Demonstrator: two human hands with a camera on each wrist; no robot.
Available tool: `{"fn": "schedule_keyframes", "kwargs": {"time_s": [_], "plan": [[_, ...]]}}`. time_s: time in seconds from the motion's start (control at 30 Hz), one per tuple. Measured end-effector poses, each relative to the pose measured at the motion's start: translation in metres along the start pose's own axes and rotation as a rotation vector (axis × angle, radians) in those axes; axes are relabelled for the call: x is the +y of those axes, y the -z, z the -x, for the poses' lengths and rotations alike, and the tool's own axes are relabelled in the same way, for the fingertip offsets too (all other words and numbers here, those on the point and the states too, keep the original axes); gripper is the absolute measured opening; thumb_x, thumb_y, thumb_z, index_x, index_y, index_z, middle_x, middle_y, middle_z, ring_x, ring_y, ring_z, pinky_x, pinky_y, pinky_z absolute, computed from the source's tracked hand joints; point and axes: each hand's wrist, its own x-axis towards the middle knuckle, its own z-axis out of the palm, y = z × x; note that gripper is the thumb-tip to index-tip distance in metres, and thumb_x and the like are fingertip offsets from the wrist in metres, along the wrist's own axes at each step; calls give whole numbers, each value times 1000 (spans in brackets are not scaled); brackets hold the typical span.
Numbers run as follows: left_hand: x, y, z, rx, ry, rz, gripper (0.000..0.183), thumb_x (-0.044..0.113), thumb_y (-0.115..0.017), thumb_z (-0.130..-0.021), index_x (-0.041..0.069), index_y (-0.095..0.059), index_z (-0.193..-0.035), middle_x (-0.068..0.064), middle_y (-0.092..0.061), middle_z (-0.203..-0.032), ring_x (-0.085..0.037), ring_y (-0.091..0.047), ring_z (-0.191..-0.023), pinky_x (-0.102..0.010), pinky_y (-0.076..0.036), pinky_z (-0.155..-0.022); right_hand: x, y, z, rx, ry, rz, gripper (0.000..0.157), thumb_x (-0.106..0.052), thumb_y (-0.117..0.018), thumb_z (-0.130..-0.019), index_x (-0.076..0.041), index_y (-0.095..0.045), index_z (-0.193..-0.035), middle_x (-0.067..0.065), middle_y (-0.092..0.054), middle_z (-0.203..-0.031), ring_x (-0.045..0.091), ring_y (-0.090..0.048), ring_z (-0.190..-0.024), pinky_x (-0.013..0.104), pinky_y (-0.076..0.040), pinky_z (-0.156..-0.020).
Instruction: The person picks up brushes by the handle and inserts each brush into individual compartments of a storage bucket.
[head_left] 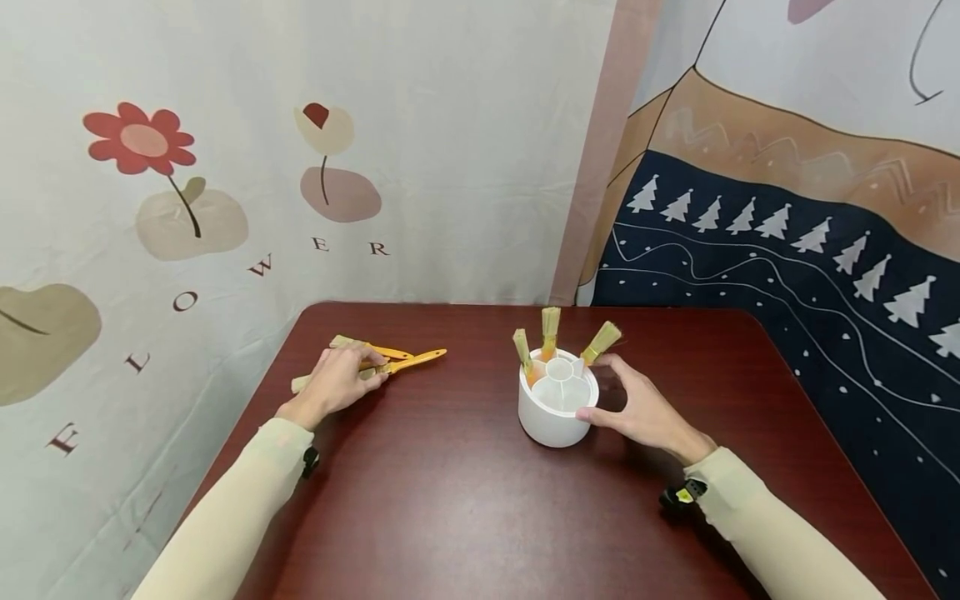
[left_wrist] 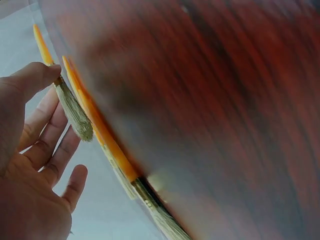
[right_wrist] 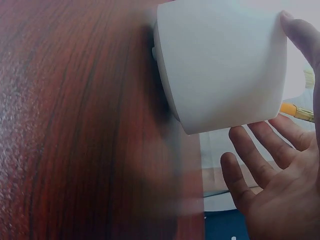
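Note:
My left hand (head_left: 337, 381) pinches a yellow-handled paintbrush (left_wrist: 75, 114) between thumb and fingers, close to where its pale bristles begin. Right beside it, more brushes of the same kind (left_wrist: 112, 150) lie on the table, partly hidden by the hand in the head view. My right hand (head_left: 648, 408) holds a round white organizer (head_left: 555, 421), thumb at the front rim and fingers around the far right side. Inside the organizer are several compartments around a central ring. Three brushes stand in it with bristles up, among them a rear brush (head_left: 551, 327) and a right-leaning brush (head_left: 602, 342).
The organizer and loose brushes are on a dark red wooden table (head_left: 450, 500). Behind its far edge hangs a pale cloth (head_left: 465, 167) with printed flowers. A dark blue printed cloth (head_left: 750, 275) hangs along the right side.

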Motion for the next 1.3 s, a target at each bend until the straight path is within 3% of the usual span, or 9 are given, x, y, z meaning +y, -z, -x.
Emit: {"fn": "schedule_keyframes", "kwargs": {"time_s": [0.17,0.3,0.43,0.63,0.97,1.1,1.3], "plan": [[11,1,-1,16,-3,56,21,22,-87,-104,7,-84,-118,-15,-85,-120,-38,-79,-112,-61,-60,-102,-1,0,0,7,2,29,83,-49,-97,-96,-15,-58,-161,10,-71,-155,32,-71,-138,67,-59,-119],[19,2,-2,13,15,119,23,20,-87,-105,6,-81,-122,-15,-84,-122,-38,-78,-114,-58,-64,-100,0,0,0,8,-11,43,84,-51,-96,-95,-15,-58,-161,10,-70,-156,33,-69,-139,69,-58,-119],[27,2,-3,48,-13,177,22,15,-88,-104,5,-80,-122,-15,-83,-120,-37,-78,-113,-59,-67,-99,-1,-1,0,9,-31,44,85,-53,-96,-95,-16,-56,-160,10,-69,-155,33,-69,-139,68,-59,-119],[39,1,-2,163,-52,232,24,12,-91,-100,7,-80,-121,-13,-82,-116,-32,-81,-103,-52,-68,-92,-3,-3,-1,15,-27,39,87,-51,-97,-95,-17,-54,-162,10,-69,-155,32,-70,-138,65,-60,-118],[57,-1,-1,422,-174,265,24,7,-93,-92,9,-83,-115,-9,-82,-107,-25,-76,-93,-27,-54,-82,-4,-6,-4,25,-21,36,96,-52,-98,-94,-17,-48,-169,10,-67,-158,34,-69,-143,68,-58,-121],[68,1,-1,481,-203,303,24,10,-93,-92,11,-85,-115,-8,-83,-107,-24,-76,-95,-19,-48,-81,-5,-8,-4,27,-16,30,97,-52,-98,-94,-17,-47,-170,10,-67,-159,35,-68,-146,71,-55,-124],[86,5,-1,551,-237,369,22,10,-92,-91,13,-86,-112,-5,-84,-105,-22,-77,-94,-17,-46,-78,-6,-9,-3,38,-14,24,94,-50,-98,-95,-17,-49,-167,11,-69,-157,34,-71,-142,67,-59,-120]]}}
